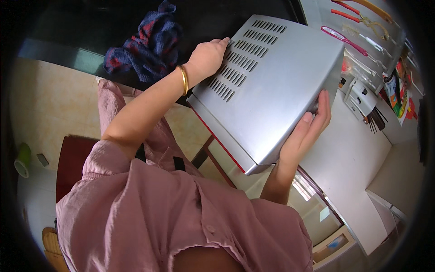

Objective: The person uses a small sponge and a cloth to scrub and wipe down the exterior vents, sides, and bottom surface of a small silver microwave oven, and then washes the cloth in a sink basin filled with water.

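Before me is a silver metal appliance housing (272,78) with rows of vent slots on its top and a red strip along its near left edge. My left hand (208,58), with a gold bangle (183,80) at the wrist, is curled over the slotted side. A small grey pad, perhaps steel wool (230,43), shows at its fingertips; most of it is hidden. On the opposite side my right hand (304,134) steadies the housing, its palm and fingers against the side wall. A crumpled blue and red towel (146,44) lies left of the housing.
The towel rests on a dark glossy surface (78,20). At right, pliers with orange handles (350,13) and a pink-handled brush (345,40) hang by a white holder (362,97). A dark red chair (76,163) stands at left, with a green cup (23,159) beyond.
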{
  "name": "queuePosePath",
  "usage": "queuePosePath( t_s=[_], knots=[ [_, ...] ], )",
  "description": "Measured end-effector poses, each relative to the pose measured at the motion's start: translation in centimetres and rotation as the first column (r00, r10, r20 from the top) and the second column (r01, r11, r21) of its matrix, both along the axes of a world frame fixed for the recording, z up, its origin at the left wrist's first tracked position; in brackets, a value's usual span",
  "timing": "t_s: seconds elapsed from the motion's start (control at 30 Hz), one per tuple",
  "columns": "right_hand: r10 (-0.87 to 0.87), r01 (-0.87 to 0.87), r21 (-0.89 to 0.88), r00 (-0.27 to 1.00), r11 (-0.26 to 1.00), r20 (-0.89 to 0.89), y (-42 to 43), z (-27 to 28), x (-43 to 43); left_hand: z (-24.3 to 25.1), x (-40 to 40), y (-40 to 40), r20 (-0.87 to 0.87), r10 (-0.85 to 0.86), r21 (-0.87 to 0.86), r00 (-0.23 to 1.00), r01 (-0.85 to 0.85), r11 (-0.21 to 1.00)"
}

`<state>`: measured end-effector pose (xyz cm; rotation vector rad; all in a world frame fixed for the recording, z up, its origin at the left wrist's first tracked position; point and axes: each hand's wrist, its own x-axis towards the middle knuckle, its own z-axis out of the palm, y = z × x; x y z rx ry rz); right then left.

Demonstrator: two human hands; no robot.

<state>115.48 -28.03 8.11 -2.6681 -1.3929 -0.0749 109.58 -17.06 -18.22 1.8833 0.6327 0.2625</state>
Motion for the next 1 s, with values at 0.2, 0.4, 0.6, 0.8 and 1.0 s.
queuePosePath(
  t_s=[0.2,0.4,0.6,0.8,1.0],
  knots=[
    [-0.039,0.04,0.044,0.999,0.998,-0.021,-0.6,0.0,-0.2,1.9,-10.1,-5.4,-0.076,-0.167,-0.008,0.983,0.167,0.986],
    [-0.003,0.003,0.031,1.0,1.0,-0.006,-0.2,0.0,-0.2,1.6,-3.7,-1.3,-0.077,-0.122,0.167,0.99,0.133,0.977],
    [-0.023,0.022,0.037,1.0,0.999,0.013,-0.4,0.0,0.0,3.9,-8.6,-3.5,-0.144,-0.23,0.238,0.962,0.26,0.936],
    [0.008,-0.008,-0.018,1.0,1.0,0.003,-1.0,0.5,-0.8,3.7,-11.9,-5.5,0.007,-0.193,0.058,0.981,0.192,0.98],
    [0.058,-0.059,-0.037,0.998,0.998,-0.034,-3.0,0.6,-2.0,4.0,-14.1,-8.1,0.041,-0.121,-0.056,0.992,0.124,0.991]
  ],
)
